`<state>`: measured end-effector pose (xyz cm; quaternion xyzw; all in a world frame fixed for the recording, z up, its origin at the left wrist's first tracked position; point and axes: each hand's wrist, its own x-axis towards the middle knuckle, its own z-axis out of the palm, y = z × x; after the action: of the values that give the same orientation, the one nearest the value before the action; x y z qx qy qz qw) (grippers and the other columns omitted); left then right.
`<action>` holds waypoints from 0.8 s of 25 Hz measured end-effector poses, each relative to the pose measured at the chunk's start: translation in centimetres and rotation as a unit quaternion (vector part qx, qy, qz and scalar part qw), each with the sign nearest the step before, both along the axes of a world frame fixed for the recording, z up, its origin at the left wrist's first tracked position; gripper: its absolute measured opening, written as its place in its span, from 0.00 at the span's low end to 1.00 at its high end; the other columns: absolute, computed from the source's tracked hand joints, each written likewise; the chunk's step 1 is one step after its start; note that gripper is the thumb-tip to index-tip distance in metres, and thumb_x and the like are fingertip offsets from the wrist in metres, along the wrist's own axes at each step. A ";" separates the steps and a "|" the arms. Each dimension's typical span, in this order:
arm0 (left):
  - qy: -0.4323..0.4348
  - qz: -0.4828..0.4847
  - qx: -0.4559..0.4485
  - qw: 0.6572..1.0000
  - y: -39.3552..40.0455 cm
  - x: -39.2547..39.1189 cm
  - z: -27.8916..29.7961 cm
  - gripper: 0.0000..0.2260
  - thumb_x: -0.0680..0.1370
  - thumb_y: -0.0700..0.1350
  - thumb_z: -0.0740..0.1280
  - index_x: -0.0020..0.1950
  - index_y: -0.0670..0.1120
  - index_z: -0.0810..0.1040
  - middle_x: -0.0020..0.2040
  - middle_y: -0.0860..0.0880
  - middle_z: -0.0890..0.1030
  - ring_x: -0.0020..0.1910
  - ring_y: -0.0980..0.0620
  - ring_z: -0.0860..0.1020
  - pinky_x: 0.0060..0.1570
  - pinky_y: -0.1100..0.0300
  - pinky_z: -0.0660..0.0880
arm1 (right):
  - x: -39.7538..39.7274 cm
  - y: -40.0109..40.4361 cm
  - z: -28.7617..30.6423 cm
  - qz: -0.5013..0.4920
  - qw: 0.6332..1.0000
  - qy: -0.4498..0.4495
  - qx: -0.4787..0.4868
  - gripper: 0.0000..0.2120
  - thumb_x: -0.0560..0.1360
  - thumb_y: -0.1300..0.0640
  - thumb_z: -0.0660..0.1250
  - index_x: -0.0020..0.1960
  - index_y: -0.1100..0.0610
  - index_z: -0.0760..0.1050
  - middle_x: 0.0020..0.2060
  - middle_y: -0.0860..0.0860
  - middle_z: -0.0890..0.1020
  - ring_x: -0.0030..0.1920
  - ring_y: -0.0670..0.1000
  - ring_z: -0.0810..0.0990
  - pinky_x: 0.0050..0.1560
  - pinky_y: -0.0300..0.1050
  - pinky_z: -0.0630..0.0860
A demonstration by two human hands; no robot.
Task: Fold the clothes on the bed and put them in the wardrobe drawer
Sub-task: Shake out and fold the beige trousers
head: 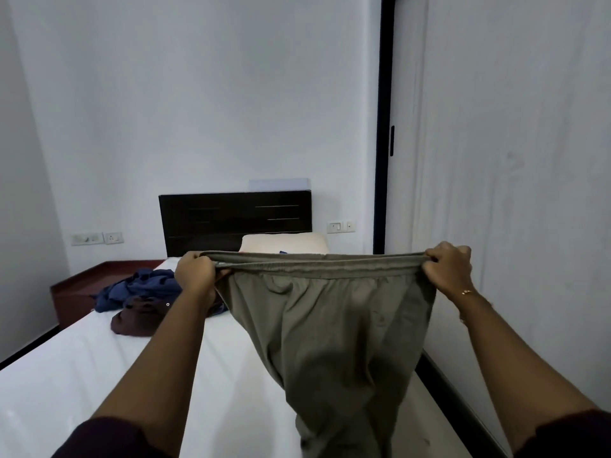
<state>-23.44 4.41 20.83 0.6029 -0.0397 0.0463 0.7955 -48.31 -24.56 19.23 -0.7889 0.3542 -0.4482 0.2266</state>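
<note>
Olive-green trousers [334, 328] hang in the air above the bed [82, 385], their elastic waistband stretched wide and level. My left hand [195, 274] grips the waistband's left end and my right hand [448, 269] grips its right end. The legs drop down out of the frame's bottom edge. On the white sheet to the left lie a crumpled navy-blue garment [139, 289] and a dark maroon garment [139, 319], touching each other. The trousers hide part of the bed behind them.
A cream pillow [284, 242] lies against the dark headboard [231, 219]. A brown side table [76, 289] stands left of the bed. The white wardrobe sliding door [512, 193] runs along the right, with a narrow floor strip [426, 408] beside the bed.
</note>
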 end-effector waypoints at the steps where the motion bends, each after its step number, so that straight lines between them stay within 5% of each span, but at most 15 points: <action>1: -0.014 0.016 0.023 1.000 -0.2 -0.2 0.1 0.15 0.75 0.28 0.51 0.47 0.39 0.75 0.43 0.44 0.75 0.38 0.48 0.75 0.37 0.57 0.78 | -0.7 -0.1 0.1 -0.005 1.000 -0.025 0.012 0.06 0.69 0.62 0.60 0.33 0.56 0.68 0.42 0.53 0.72 0.53 0.58 0.67 0.53 0.51 0.67; 5: -0.026 0.012 0.038 0.999 -1.8 -1.5 0.7 0.14 0.74 0.30 0.52 0.35 0.43 0.72 0.37 0.46 0.73 0.34 0.49 0.73 0.33 0.60 0.73 | -1.5 -0.9 0.3 -0.132 0.991 -0.024 0.018 0.05 0.71 0.64 0.63 0.46 0.62 0.76 0.54 0.57 0.68 0.57 0.60 0.67 0.53 0.51 0.68; 11: 0.056 -0.135 -0.023 0.989 -2.7 -2.1 2.4 0.07 0.74 0.29 0.63 0.37 0.37 0.74 0.37 0.42 0.76 0.31 0.49 0.78 0.26 0.64 0.78 | -1.5 -1.6 -0.1 -0.154 0.973 -0.067 0.160 0.11 0.73 0.65 0.60 0.53 0.70 0.72 0.57 0.65 0.72 0.51 0.64 0.75 0.44 0.45 0.69; 14: 0.001 0.003 -0.083 0.997 -3.9 -3.9 1.6 0.11 0.73 0.32 0.62 0.33 0.44 0.73 0.35 0.48 0.75 0.33 0.51 0.74 0.33 0.63 0.74 | -1.0 0.0 0.2 -0.169 0.944 -0.264 0.102 0.12 0.71 0.70 0.56 0.52 0.69 0.71 0.57 0.63 0.71 0.53 0.62 0.73 0.53 0.44 0.69; 16: -0.075 0.113 -0.199 0.971 -4.5 -5.7 2.1 0.12 0.73 0.33 0.58 0.34 0.47 0.73 0.36 0.51 0.74 0.36 0.55 0.72 0.37 0.69 0.68 | -0.6 1.3 0.8 -0.140 0.879 -0.455 -0.025 0.15 0.66 0.72 0.51 0.46 0.62 0.71 0.50 0.56 0.70 0.50 0.58 0.71 0.54 0.36 0.67; 18: -0.146 0.114 -0.343 0.921 -4.2 -6.1 3.9 0.12 0.72 0.34 0.56 0.33 0.48 0.72 0.33 0.52 0.74 0.38 0.52 0.72 0.39 0.67 0.68 | -0.6 1.9 2.3 -0.099 0.809 -0.571 -0.097 0.16 0.64 0.68 0.49 0.44 0.51 0.65 0.46 0.51 0.69 0.48 0.56 0.70 0.55 0.45 0.70; 20: -0.152 0.017 -0.459 0.875 -4.5 -5.6 6.0 0.11 0.72 0.35 0.55 0.32 0.46 0.69 0.28 0.50 0.72 0.34 0.49 0.70 0.36 0.60 0.67 | -0.5 3.4 4.9 0.009 0.766 -0.640 -0.061 0.13 0.68 0.66 0.49 0.44 0.51 0.63 0.43 0.53 0.73 0.44 0.53 0.72 0.49 0.53 0.72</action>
<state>-29.03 -0.05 26.87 0.1561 -0.1240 0.1635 0.9662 -48.77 -21.11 24.10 -0.3348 0.0922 -0.8677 0.3557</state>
